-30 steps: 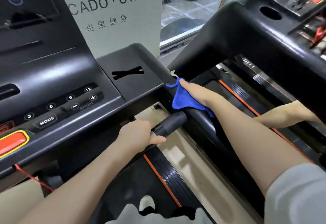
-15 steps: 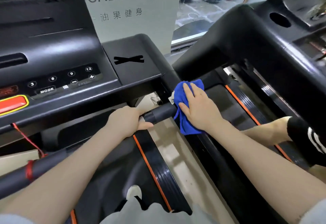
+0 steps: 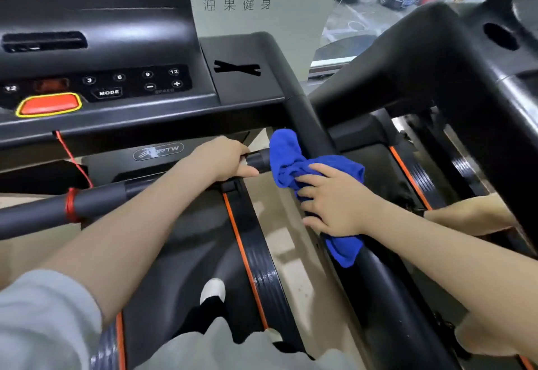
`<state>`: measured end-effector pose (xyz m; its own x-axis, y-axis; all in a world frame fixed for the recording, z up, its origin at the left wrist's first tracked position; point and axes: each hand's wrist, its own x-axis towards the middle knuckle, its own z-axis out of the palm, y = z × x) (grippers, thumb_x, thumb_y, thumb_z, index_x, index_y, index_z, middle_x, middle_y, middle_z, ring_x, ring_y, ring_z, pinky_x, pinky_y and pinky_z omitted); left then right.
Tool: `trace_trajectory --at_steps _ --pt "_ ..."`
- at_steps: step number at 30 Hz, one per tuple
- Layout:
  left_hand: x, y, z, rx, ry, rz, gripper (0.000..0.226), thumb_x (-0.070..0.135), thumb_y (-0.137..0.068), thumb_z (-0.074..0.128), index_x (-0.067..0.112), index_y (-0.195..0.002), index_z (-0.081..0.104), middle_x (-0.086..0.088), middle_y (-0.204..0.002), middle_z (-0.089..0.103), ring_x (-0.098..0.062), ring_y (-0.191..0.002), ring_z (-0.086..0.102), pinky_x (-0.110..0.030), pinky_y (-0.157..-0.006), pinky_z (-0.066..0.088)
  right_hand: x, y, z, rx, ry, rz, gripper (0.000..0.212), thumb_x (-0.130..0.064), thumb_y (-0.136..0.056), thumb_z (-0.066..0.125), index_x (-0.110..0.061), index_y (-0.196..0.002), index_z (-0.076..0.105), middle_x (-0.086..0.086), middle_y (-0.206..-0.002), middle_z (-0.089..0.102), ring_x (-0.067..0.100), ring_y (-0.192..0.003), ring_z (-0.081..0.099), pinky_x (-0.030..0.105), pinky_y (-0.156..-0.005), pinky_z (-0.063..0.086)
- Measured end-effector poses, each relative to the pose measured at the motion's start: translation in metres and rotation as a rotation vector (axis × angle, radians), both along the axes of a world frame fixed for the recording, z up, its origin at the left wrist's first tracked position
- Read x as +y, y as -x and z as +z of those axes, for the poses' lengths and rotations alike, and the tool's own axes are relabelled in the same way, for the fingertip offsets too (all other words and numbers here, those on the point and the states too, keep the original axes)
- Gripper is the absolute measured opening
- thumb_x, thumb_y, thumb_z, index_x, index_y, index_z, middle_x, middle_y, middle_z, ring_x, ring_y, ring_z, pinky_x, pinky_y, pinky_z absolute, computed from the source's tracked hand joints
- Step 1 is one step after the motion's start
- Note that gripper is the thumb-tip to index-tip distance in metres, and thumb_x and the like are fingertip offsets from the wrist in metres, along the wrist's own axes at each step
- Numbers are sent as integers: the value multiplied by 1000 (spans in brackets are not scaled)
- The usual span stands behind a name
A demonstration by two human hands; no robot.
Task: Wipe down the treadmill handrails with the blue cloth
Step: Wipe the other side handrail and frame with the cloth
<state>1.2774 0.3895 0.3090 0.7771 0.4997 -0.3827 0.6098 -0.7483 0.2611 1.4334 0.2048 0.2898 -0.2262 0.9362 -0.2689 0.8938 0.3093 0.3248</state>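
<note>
My right hand (image 3: 334, 197) presses the blue cloth (image 3: 291, 163) onto the black right handrail (image 3: 378, 276) of the treadmill, a little below where the rail meets the console. The cloth is bunched, with one end hanging over the rail near my wrist. My left hand (image 3: 224, 158) is closed around the grey crossbar (image 3: 96, 199), close to its right end. The crossbar's tip touches the cloth.
The black console (image 3: 139, 84) with buttons and a red stop button (image 3: 49, 104) lies ahead. A red cord (image 3: 72, 163) runs down to the crossbar. A second treadmill frame (image 3: 436, 63) stands close on the right, with another person's arm (image 3: 471, 212) beneath it. My shoe (image 3: 212, 291) rests on the belt.
My right hand has slid down the right handrail toward me, dragging the cloth along. The left hand keeps its hold on the crossbar. The view has tilted downward.
</note>
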Motion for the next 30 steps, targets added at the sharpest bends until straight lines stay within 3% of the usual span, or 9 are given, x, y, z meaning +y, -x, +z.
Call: trace_trajectory --at_steps 4,7,11,14,16,20,23,27,30 --pt "2 2 -3 -12 28 -9 51 51 -85 55 13 -120 56 -11 -104 63 -29 -95 56 -38 -82 47 49 13 -17 -358 333 97 33 -28 -88 37 -27 -93 69 -8 -92 67 18 -93 57 34 -105 21" --pt "4 3 -3 -28 37 -31 54 53 -85 54 13 -121 55 -11 -104 63 -30 -98 56 -38 -82 47 57 19 -23 -478 437 146 29 -27 -89 40 -28 -102 66 -8 -107 65 16 -105 54 32 -105 20" --pt "8 2 -5 -17 16 -82 57 54 -85 53 13 -126 52 -12 -110 63 -30 -102 57 -41 -85 49 34 9 -17 -327 323 82 38 -32 -91 36 -23 -107 68 -8 -116 64 20 -121 47 36 -109 14" --pt "11 0 -7 -4 -17 -142 54 53 -86 52 11 -120 55 -13 -107 64 -29 -95 58 -38 -77 48 2 0 -2 -80 103 148 45 -37 -83 31 -28 -83 75 -13 -94 71 19 -113 57 40 -108 17" --pt "14 -3 -5 15 -46 -201 52 51 -88 51 8 -116 56 -13 -104 63 -25 -86 54 -35 -70 43 -9 -1 3 -66 71 141 44 -37 -80 33 -28 -75 75 -14 -87 72 19 -105 62 40 -105 23" --pt "17 -10 0 100 -192 -359 56 56 -88 44 5 -107 57 -12 -98 59 -30 -94 59 -34 -65 39 27 18 -10 -201 423 19 33 -24 -86 39 -21 -88 73 -4 -92 70 24 -99 54 36 -100 27" --pt "23 -9 -4 60 -254 -406 61 62 -86 41 8 -111 56 -12 -108 60 -31 -101 58 -34 -66 37 57 31 -28 -279 524 -62 23 -18 -87 48 -20 -92 70 0 -97 68 23 -99 55 35 -99 27" --pt "30 -6 -13 1 -158 -373 63 65 -84 41 13 -116 55 -9 -101 62 -30 -99 58 -34 -66 38 45 16 -23 -97 262 -39 35 -24 -86 38 -21 -85 72 -3 -88 70 24 -102 57 37 -104 22" --pt "32 -11 -16 32 -98 -367 61 63 -85 43 11 -114 55 -7 -95 60 -28 -96 58 -32 -67 38 8 -2 -4 78 -73 -41 40 -34 -86 36 -26 -99 72 -8 -107 70 18 -117 53 41 -111 12"
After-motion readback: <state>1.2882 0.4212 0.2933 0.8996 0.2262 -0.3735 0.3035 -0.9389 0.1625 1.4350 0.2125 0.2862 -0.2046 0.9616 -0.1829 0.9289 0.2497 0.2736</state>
